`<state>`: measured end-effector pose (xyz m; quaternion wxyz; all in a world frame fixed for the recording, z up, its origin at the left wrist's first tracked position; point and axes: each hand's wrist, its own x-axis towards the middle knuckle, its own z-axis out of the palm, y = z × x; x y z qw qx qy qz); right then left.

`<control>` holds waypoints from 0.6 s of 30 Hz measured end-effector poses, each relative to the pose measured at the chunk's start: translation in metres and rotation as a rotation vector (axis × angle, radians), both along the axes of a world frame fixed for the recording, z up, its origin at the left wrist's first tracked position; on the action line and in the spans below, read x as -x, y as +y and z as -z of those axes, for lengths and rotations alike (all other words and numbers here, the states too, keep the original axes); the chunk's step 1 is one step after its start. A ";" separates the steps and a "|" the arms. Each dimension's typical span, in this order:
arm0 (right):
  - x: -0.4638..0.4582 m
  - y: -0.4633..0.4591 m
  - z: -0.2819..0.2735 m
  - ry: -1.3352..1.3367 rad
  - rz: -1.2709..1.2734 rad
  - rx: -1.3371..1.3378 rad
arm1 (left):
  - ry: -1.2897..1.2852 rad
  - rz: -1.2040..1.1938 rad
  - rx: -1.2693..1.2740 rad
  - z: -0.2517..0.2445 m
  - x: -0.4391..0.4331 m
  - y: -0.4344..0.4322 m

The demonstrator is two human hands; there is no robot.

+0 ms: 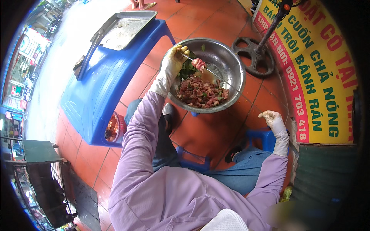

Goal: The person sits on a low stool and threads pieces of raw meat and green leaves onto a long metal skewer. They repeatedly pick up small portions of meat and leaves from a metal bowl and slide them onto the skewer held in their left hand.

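My left hand, in a pale glove, grips one end of a thin metal skewer over a large steel bowl. Threaded on the skewer near my fingers is a small clump of raw meat. Cut raw meat pieces lie in the near part of the bowl, with green leaves at its left side. The skewer's far end reaches across the bowl's right rim. To the right, apart from the bowl, my right hand is raised in a white glove, its fingers drawn together; I cannot tell whether it holds anything.
A blue plastic table at the left bears a metal tray and tongs. Beneath it stands a red basket. A fan stand's base and a printed banner are at right, near a blue stool.
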<state>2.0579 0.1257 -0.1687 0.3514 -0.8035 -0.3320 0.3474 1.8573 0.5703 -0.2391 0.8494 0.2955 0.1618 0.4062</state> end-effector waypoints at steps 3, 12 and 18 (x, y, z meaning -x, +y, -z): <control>0.003 0.006 -0.002 -0.018 0.003 -0.041 | -0.054 0.037 0.127 0.000 -0.007 -0.003; 0.002 0.025 0.011 -0.086 -0.030 -0.148 | -0.009 0.302 0.053 -0.001 -0.008 -0.025; -0.011 0.031 0.008 -0.083 -0.030 -0.109 | 1.235 0.152 -1.501 0.068 0.004 0.017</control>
